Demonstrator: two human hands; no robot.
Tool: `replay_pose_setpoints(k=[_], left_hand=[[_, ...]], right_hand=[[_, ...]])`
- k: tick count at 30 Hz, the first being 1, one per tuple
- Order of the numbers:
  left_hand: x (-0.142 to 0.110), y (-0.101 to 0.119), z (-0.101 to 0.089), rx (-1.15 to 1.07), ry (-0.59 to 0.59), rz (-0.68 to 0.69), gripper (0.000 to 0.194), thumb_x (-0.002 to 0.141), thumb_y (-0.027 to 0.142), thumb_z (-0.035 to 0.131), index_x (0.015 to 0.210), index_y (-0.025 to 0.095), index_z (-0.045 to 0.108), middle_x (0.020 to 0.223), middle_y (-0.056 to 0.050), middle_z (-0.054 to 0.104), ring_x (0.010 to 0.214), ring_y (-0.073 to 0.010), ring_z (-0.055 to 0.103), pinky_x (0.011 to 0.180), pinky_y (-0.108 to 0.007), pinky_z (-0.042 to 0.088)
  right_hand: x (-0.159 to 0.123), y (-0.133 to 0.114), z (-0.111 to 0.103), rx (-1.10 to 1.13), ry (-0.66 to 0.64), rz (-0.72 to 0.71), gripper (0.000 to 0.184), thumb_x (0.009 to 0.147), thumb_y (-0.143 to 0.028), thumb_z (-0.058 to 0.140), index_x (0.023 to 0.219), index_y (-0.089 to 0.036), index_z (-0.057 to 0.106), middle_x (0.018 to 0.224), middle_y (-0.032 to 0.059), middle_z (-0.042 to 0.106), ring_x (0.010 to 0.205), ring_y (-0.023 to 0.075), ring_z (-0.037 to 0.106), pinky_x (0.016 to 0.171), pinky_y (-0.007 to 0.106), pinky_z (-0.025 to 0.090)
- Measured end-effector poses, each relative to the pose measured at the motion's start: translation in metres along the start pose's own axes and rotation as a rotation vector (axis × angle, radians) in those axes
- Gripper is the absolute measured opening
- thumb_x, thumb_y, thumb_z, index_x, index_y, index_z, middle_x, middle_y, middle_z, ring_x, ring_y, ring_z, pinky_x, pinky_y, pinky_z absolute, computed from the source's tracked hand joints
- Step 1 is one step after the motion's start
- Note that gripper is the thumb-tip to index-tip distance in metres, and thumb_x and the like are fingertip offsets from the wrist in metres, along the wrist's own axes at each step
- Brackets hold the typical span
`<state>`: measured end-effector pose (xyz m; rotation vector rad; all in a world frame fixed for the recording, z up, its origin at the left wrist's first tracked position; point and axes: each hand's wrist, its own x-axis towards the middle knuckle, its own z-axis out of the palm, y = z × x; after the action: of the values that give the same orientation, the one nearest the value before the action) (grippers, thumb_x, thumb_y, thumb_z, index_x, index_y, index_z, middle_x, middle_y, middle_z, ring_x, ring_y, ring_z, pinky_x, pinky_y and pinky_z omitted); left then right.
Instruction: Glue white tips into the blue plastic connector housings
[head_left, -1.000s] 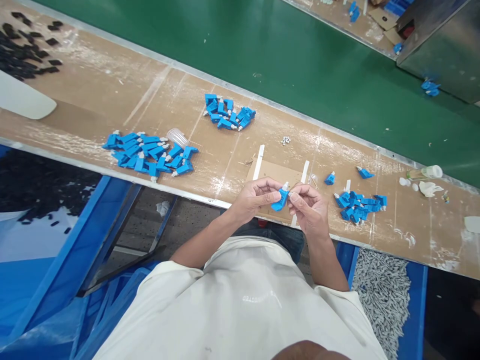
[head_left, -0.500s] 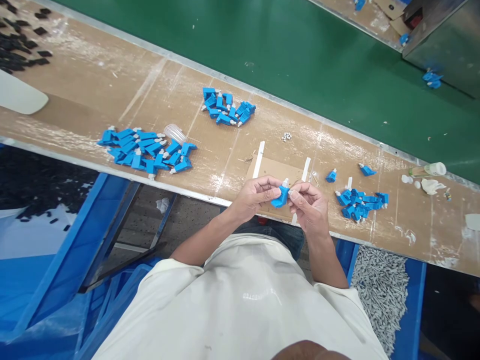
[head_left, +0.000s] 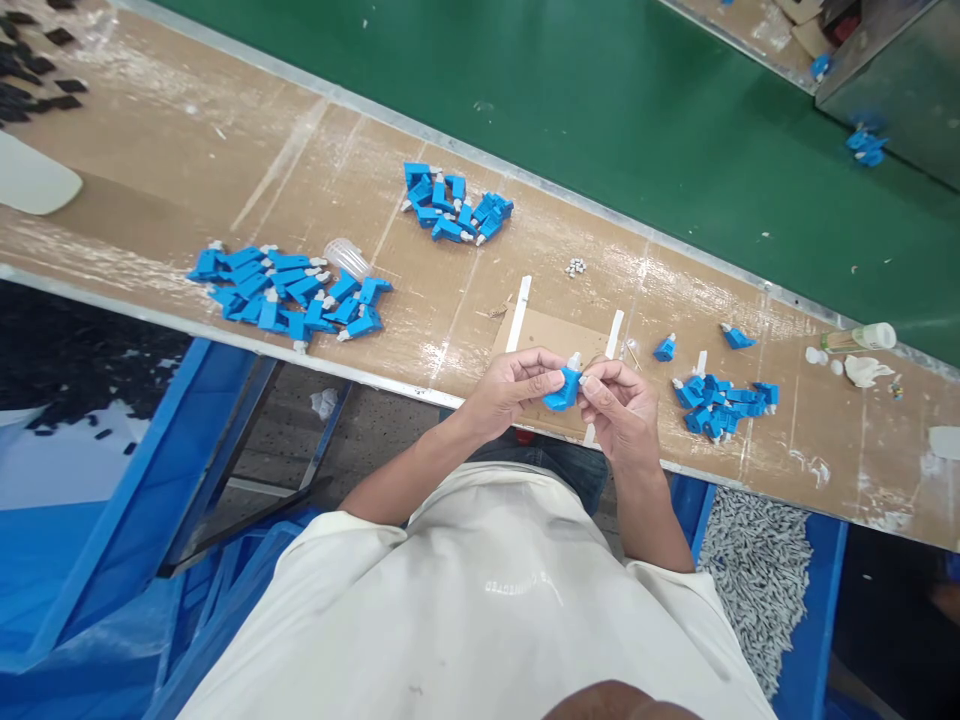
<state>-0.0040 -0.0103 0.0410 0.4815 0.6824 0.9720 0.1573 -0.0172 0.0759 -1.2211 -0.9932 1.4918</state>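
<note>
Between thumb and fingers, my left hand (head_left: 516, 392) grips a blue plastic part (head_left: 561, 390) with a white tip pointing away from me. My right hand (head_left: 621, 402) is pinched close beside the part's right side, with a tiny pale piece (head_left: 583, 381) at its fingertips, too small to name. Both hands are over a cardboard sheet (head_left: 559, 335) held by white tape strips. Farther off lies a little cluster of small white-and-dark pieces (head_left: 575, 267). Two single blue parts, one of them a blue part (head_left: 664, 347) near my right hand, lie on the bench.
Piles of blue parts lie at the left (head_left: 289, 290), the back (head_left: 457, 205) and the right (head_left: 724, 405) of the cardboard-covered bench (head_left: 825, 440). A clear cup (head_left: 347, 257) lies by the left pile. A toothpick container (head_left: 862, 338) lies far right. Below is a bin of grey pieces (head_left: 754, 580).
The view has shifted slightly. My right fingertips have come a little away from the blue part, and the tiny pale piece shows more clearly. My left hand keeps its grip.
</note>
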Motion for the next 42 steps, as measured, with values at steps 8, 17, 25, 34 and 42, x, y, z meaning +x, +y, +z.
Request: replay_pose_setpoints(k=[8, 17, 25, 34, 42], left_hand=[[0.0, -0.002, -0.003, 0.022, -0.025, 0.004, 0.051, 0.062, 0.05, 0.095, 0.089, 0.014, 0.071, 0.076, -0.001, 0.071, 0.064, -0.0102, 0.064, 0.064, -0.022, 0.051], [0.0, -0.004, -0.001, 0.158, 0.029, 0.205, 0.046, 0.067, 0.051, 0.093, 0.088, 0.015, 0.073, 0.075, -0.002, 0.072, 0.066, -0.0114, 0.064, 0.064, -0.023, 0.051], [0.0, -0.008, -0.005, 0.244, 0.03, 0.323, 0.042, 0.074, 0.05, 0.088, 0.091, 0.014, 0.073, 0.079, -0.005, 0.074, 0.069, -0.0126, 0.067, 0.066, -0.024, 0.052], [0.004, -0.008, -0.016, 0.246, -0.078, 0.301, 0.041, 0.076, 0.05, 0.087, 0.09, 0.014, 0.072, 0.077, -0.005, 0.072, 0.067, -0.0127, 0.065, 0.061, -0.024, 0.051], [0.002, -0.007, -0.007, 0.177, -0.092, 0.219, 0.044, 0.073, 0.054, 0.088, 0.085, 0.014, 0.07, 0.076, -0.004, 0.072, 0.066, -0.0128, 0.065, 0.062, -0.024, 0.051]], right_hand=[[0.001, 0.003, -0.001, -0.016, -0.011, -0.026, 0.038, 0.068, -0.051, 0.09, 0.075, -0.02, 0.069, 0.062, -0.0023, 0.06, 0.05, 0.0091, 0.052, 0.038, 0.018, 0.044], [-0.001, 0.007, 0.0, -0.101, 0.066, -0.088, 0.034, 0.072, -0.048, 0.089, 0.076, -0.019, 0.071, 0.065, -0.0012, 0.063, 0.053, 0.01, 0.056, 0.043, 0.02, 0.05], [-0.005, 0.007, 0.005, -0.237, 0.116, -0.182, 0.031, 0.077, -0.047, 0.086, 0.078, -0.019, 0.072, 0.074, 0.0003, 0.065, 0.055, 0.0104, 0.057, 0.047, 0.024, 0.054], [0.004, 0.007, -0.004, -0.087, 0.018, -0.032, 0.034, 0.066, -0.045, 0.094, 0.071, -0.019, 0.073, 0.064, -0.0018, 0.064, 0.049, 0.0079, 0.055, 0.042, 0.019, 0.051], [0.009, 0.013, -0.008, 0.116, -0.018, 0.158, 0.046, 0.05, -0.045, 0.101, 0.086, -0.023, 0.082, 0.061, -0.0032, 0.065, 0.047, 0.0083, 0.055, 0.036, 0.017, 0.046]])
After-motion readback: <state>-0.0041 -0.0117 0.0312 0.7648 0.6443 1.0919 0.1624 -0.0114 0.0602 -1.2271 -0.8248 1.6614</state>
